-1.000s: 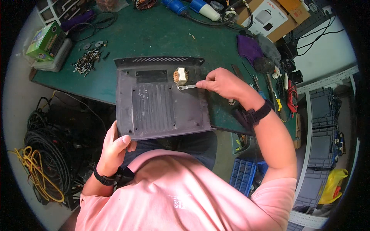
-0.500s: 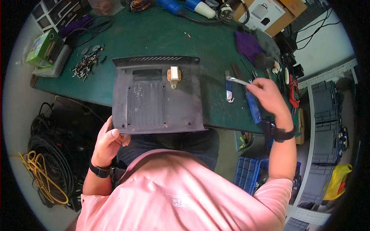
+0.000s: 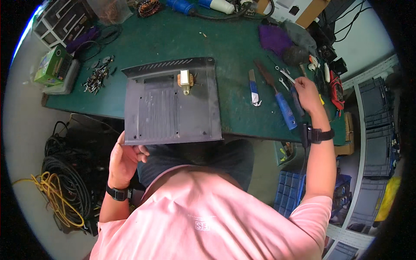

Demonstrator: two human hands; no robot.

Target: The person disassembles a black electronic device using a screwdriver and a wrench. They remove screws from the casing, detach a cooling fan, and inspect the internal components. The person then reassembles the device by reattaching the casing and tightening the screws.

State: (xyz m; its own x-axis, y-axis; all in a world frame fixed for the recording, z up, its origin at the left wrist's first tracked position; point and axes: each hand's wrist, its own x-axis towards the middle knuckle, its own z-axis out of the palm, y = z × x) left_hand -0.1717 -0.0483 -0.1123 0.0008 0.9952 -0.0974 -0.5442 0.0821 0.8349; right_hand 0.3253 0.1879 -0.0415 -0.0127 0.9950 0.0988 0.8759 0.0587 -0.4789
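Note:
A dark grey sheet-metal cover [image 3: 197, 117] with a slotted, bent-up far edge lies on the bench, its near edge overhanging the front. On its upper right part sits a small transformer [image 3: 185, 79] with copper-coloured windings. At the cover's near left corner, my left hand [image 3: 122, 161] grips the edge, some fingers curled below it. Over on the right, my right hand [image 3: 307, 94] pinches the end of a silver wrench [image 3: 286, 75], low among the hand tools. Beside it are another wrench [image 3: 284, 83], a blue-handled scraper [image 3: 284, 110] and a short blade with a wrapped handle [image 3: 254, 89].
Loose screws [image 3: 96, 80] lie in a pile at left, near a green box [image 3: 53, 65]. Purple cloth [image 3: 274, 38] and a red meter [image 3: 336, 90] lie at right. Coiled cables [image 3: 65, 186] hang below the bench at left; a blue crate [image 3: 288, 190] stands below at right.
My right hand has carried the wrench right and down to the row of tools. My left hand stays at the cover's corner. The whole view has shifted slightly.

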